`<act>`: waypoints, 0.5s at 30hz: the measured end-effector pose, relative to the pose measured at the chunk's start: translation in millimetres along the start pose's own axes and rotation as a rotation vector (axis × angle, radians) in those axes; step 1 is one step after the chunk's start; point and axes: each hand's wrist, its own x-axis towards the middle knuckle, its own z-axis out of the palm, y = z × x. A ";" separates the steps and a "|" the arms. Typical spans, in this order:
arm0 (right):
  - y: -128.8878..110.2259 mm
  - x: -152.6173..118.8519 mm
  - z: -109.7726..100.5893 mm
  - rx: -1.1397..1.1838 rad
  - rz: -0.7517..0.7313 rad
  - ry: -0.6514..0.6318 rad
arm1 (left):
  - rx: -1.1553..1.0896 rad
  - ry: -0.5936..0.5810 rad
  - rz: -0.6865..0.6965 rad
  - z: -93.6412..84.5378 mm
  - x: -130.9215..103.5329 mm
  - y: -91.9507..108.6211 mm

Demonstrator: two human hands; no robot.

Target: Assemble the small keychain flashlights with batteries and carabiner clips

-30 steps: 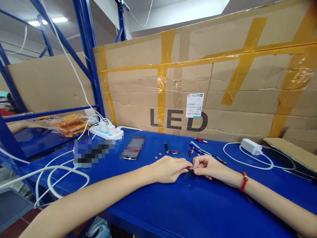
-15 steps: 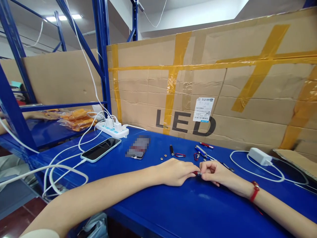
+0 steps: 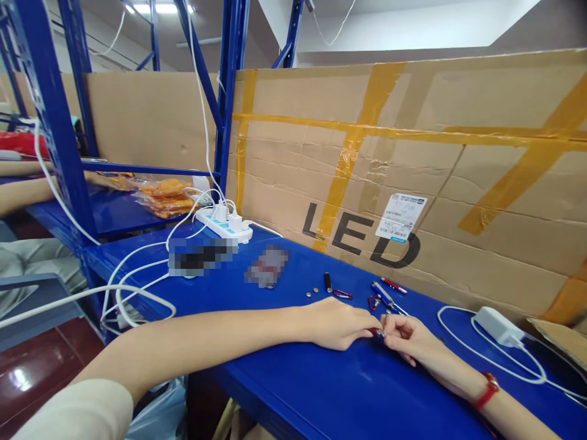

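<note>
My left hand (image 3: 337, 322) is closed, palm down, around a small red tube with a silver metal end (image 3: 375, 331); most of it is hidden by the fingers. The fingertips of my right hand (image 3: 410, 339) pinch the tube's silver end from the other side. Just beyond the hands lie a short black tube (image 3: 328, 282), a red carabiner (image 3: 342, 294) and a second red carabiner (image 3: 373, 302). A blue screwdriver-like tool (image 3: 385, 294) and a red pen-like tube (image 3: 394, 285) are near them. Two small round button-like discs (image 3: 315, 290) rest to the left.
On the blue table (image 3: 330, 391) are two blurred phones, one (image 3: 267, 266) nearer the middle, and a white power strip (image 3: 224, 227) with cables. A white charger (image 3: 499, 326) sits right. A cardboard sheet (image 3: 293, 159) walls the back. Another person's arm (image 3: 27, 194) shows left.
The camera view has turned left, so everything appears shifted to the right. Both hands keep the same hold on the red tube.
</note>
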 end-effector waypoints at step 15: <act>-43.4 -36.5 31.9 -0.257 0.228 0.104 | -0.119 0.060 -0.168 -4.3 -3.5 -3.2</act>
